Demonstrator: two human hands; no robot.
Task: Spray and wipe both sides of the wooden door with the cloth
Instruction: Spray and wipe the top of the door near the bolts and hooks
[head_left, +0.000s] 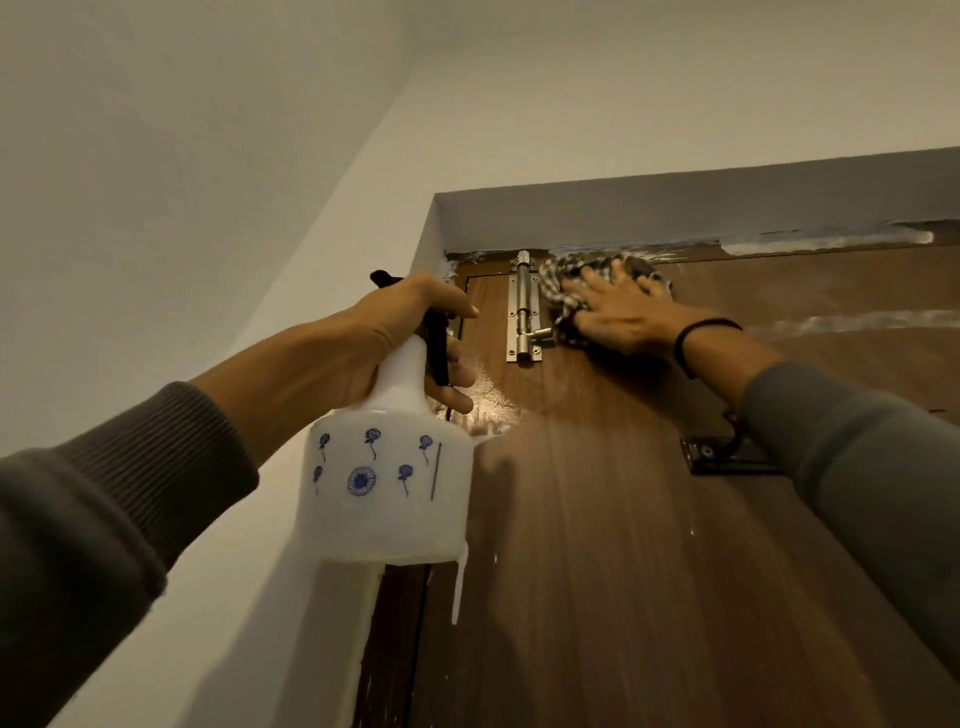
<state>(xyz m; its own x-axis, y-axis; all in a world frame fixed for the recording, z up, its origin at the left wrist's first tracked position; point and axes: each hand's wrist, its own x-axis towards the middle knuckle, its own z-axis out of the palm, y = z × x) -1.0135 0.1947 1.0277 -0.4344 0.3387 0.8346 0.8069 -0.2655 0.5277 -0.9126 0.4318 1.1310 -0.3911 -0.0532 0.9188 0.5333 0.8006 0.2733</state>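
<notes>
White wall (156, 182) fills the left, and in front of it the left hand (395, 338) curls its fingers round the neck and black trigger of a white bottle (387, 493) printed with blue flowers, held up at the door's left edge. Next comes the brown door (597, 545), wet with pale streaks and drips, a steel bolt (524, 312) fixed near its top. Just right of the bolt, the right hand (623, 317) lies flat, fingers spread, pressing the checked cloth (563, 296) against the door's upper part.
</notes>
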